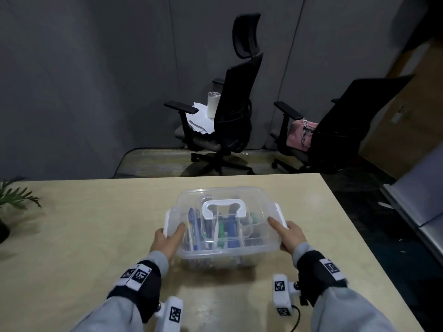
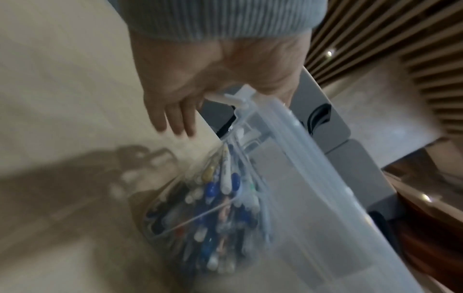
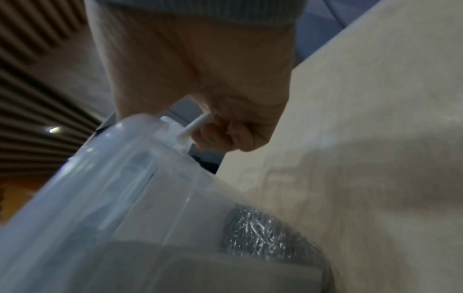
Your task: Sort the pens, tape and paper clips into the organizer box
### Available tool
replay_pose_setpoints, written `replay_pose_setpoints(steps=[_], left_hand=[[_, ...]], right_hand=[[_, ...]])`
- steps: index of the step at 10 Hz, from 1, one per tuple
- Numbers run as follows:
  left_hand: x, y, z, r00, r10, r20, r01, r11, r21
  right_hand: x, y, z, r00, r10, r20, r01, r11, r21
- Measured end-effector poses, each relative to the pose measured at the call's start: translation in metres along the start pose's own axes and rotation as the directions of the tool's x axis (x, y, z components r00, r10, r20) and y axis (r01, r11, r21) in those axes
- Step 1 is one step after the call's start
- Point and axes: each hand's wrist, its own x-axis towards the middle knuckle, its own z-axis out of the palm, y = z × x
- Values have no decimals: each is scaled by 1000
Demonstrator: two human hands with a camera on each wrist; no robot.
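Silvery paper clips, seemingly, show only at right wrist

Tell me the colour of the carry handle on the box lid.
White; the carry handle shows best in the head view.

Beige table bears organizer box, apparently potted plant.

The box is sitting on the table, pens lying inside at its left. Two chairs are standing far behind; a plant is sitting far left.
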Motion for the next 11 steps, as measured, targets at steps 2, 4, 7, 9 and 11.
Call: replay_pose_setpoints(steps=[2,4,7,9,11], left_hand=[[-6,16,-10,981,177,-79,-168,980,106],[-12,32,11,962,173,-209,-183,983,-29],[5,23,28,878,292,-378,-315,949,1],[4,26,29,872,327,-364,-313,945,98],[4,27,20,907,349,-238,-299,928,222]], right_hand=[[-16,-19,14,969,-206,-135,167,953,-252],[-10,-30,33,947,-187,-260,144,974,-177],[-8,-32,40,914,-287,-286,131,878,-461],[-9,-40,40,922,-286,-260,106,833,-542],[-10,-41,36,946,-266,-186,109,800,-590]])
